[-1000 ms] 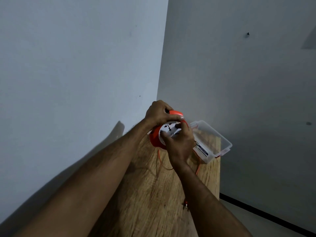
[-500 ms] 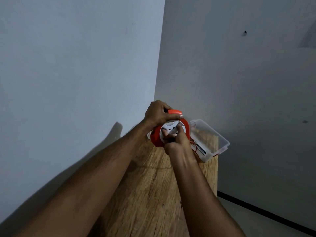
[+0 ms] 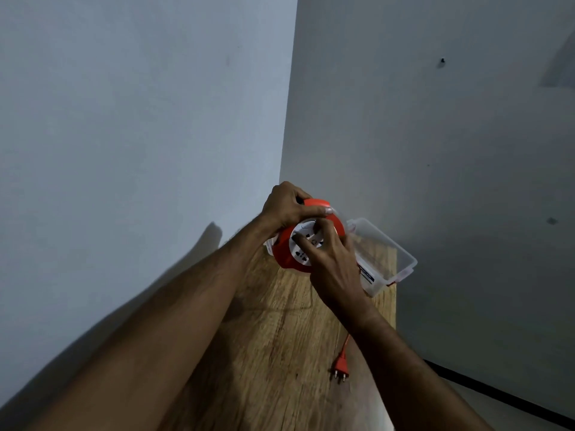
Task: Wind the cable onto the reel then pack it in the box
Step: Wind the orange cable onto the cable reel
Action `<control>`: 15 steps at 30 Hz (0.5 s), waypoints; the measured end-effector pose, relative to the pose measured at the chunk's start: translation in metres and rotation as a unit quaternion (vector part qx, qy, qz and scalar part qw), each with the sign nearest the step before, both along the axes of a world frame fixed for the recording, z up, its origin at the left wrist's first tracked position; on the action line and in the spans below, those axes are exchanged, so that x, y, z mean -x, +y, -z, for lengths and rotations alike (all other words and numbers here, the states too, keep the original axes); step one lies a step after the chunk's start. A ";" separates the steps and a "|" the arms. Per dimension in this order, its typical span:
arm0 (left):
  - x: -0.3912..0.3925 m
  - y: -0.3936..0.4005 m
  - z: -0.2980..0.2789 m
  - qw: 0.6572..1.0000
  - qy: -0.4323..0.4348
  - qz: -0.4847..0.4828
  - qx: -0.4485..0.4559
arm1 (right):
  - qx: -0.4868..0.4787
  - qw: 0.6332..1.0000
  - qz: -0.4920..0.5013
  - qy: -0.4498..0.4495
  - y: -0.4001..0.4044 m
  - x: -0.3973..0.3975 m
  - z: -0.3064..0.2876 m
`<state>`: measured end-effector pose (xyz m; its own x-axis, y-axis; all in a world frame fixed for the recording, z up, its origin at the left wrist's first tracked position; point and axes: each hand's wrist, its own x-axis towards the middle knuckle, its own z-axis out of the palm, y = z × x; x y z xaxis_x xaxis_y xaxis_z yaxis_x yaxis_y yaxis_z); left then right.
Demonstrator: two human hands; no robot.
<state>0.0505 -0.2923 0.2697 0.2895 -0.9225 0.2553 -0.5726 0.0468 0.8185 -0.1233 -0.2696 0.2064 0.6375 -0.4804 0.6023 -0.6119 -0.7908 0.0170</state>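
Note:
An orange cable reel (image 3: 284,255) with a white socket face (image 3: 303,241) is held above the wooden table (image 3: 273,353). My left hand (image 3: 287,205) grips its orange handle on top. My right hand (image 3: 333,262) lies over the white face with fingers pressed on it. The orange plug (image 3: 340,367) and a short length of orange cable (image 3: 346,340) lie on the table beside my right forearm. A clear plastic box (image 3: 390,253) stands open just right of the reel at the table's far corner.
The table sits in a corner between two pale walls. Its right edge drops to a floor with a dark skirting strip (image 3: 497,396). A small dark mark (image 3: 442,60) is on the right wall.
My right hand has turned on the reel's face, from the lower side round to the right. The plug has been drawn up the table toward the reel and now shows by my forearm.

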 end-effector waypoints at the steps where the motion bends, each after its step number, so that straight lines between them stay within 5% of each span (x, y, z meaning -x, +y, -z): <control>1: 0.001 0.000 0.000 1.000 0.004 0.003 -0.004 | 0.003 1.000 -0.001 0.011 -0.002 0.000 0.000; 10: 0.000 0.003 0.001 1.000 -0.012 0.000 0.001 | 0.048 0.998 0.018 0.048 -0.009 -0.006 -0.006; 15: 0.000 0.000 0.003 1.000 -0.021 -0.006 0.005 | -0.039 0.997 0.036 -0.052 -0.007 -0.012 -0.001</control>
<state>0.0505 -0.2920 0.2667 0.2892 -0.9162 0.2773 -0.6071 0.0484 0.7932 -0.1109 -0.2770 0.2072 0.5365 -0.5703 0.6221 -0.6621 -0.7415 -0.1088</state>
